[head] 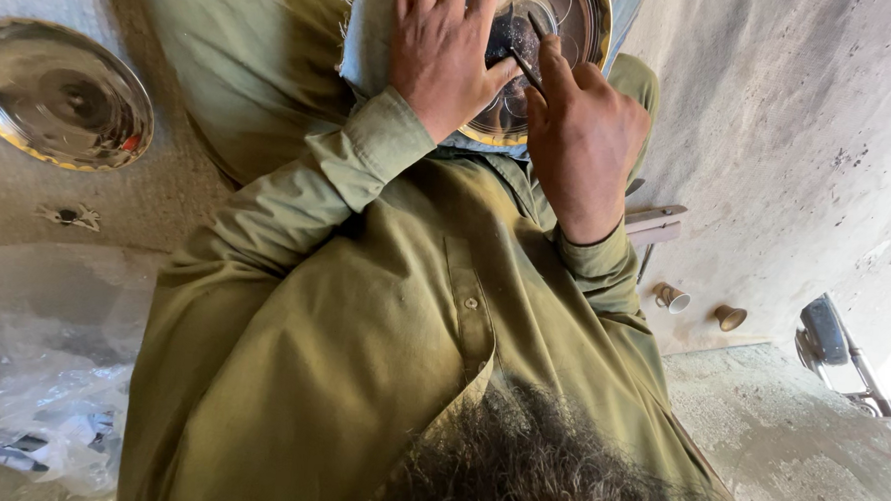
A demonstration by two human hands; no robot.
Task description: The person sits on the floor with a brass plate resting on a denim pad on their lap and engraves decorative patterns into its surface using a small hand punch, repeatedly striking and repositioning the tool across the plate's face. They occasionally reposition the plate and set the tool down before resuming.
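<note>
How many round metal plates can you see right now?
2. One metal plate lies on the lap under both hands, partly covered by them. The second plate lies apart on the floor at upper left. More may be out of view.

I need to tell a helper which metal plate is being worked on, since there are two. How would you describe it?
Start at the olive-green shirt filling the middle, then follow both sleeves up to the top edge. There the left hand lies flat on a gold-rimmed round plate while the right hand holds a thin dark tool to it. The other plate lies untouched at far left.
</note>
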